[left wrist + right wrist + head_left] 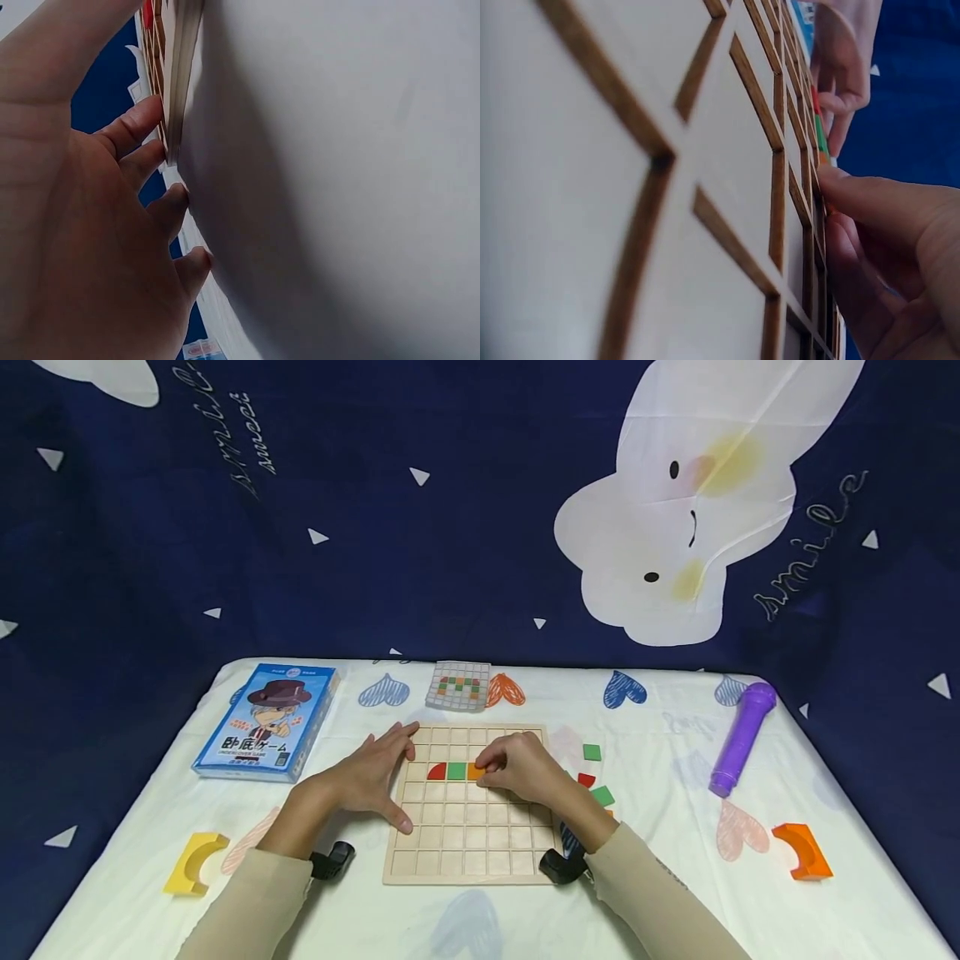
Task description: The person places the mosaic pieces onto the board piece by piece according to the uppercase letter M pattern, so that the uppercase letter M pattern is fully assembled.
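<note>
A wooden grid board [465,839] lies flat on the table. In one of its rows a red quarter-round tile [437,772], a green square tile [457,772] and an orange tile [472,770] sit side by side. My right hand [525,767] pinches the orange tile between thumb and fingers, partly covering it. My left hand [363,777] spreads over the board's left edge, thumb and fingers apart; the left wrist view shows its fingertips [146,120] right at the board's side.
Behind the board lies a card with a coloured grid pattern [458,687]. Loose tiles, including a green square [592,752], lie right of the board. Farther out are a blue game box [266,722], a purple tube [742,739], a yellow arch block [193,864] and an orange arch block [804,852].
</note>
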Demonstrator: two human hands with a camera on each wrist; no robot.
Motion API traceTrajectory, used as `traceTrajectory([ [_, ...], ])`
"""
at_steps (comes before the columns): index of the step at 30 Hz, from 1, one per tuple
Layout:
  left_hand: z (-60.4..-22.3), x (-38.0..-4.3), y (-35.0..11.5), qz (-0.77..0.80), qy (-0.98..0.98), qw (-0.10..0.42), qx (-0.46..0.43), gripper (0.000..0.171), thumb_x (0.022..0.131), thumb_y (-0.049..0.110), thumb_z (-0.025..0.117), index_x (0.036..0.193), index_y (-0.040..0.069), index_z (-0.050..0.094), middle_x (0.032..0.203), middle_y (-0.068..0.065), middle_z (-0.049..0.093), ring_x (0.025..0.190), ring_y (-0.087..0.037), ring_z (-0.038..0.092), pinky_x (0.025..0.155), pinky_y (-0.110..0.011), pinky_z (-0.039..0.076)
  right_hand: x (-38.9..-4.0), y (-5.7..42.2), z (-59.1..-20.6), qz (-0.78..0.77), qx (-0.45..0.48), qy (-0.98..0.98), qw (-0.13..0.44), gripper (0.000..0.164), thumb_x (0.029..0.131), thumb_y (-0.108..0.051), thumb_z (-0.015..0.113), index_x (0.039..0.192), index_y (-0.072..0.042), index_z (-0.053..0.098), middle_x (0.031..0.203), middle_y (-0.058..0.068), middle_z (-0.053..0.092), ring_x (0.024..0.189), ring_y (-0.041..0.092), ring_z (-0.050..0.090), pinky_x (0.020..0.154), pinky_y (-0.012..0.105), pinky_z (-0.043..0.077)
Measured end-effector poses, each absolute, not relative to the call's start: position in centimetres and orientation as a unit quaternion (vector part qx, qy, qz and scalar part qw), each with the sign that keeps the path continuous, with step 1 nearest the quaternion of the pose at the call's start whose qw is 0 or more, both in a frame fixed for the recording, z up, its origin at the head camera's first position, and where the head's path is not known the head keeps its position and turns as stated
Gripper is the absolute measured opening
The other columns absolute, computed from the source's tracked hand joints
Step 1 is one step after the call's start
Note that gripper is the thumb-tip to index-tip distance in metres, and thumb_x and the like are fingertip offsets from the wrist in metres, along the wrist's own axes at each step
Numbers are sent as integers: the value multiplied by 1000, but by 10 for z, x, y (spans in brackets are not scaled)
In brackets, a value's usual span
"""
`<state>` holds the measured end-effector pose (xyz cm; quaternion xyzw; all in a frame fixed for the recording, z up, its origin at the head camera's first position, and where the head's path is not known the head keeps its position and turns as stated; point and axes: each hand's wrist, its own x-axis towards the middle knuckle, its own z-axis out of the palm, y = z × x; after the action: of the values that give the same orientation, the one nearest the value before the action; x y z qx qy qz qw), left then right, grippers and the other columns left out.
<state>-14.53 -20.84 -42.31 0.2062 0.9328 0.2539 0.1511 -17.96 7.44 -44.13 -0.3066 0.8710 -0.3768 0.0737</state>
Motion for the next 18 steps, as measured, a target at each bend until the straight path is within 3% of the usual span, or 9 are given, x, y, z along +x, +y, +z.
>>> traceTrajectory([
  [18, -422, -145, -207, 256, 932, 159, 202, 92, 50, 52, 99, 114, 11, 47, 170, -22, 19, 159, -47, 13, 128, -67, 13, -180, 73, -438, -370, -311, 872, 72, 14, 78, -11, 88, 90, -8, 80, 88, 3, 79, 75, 3, 67, 68, 13, 53],
])
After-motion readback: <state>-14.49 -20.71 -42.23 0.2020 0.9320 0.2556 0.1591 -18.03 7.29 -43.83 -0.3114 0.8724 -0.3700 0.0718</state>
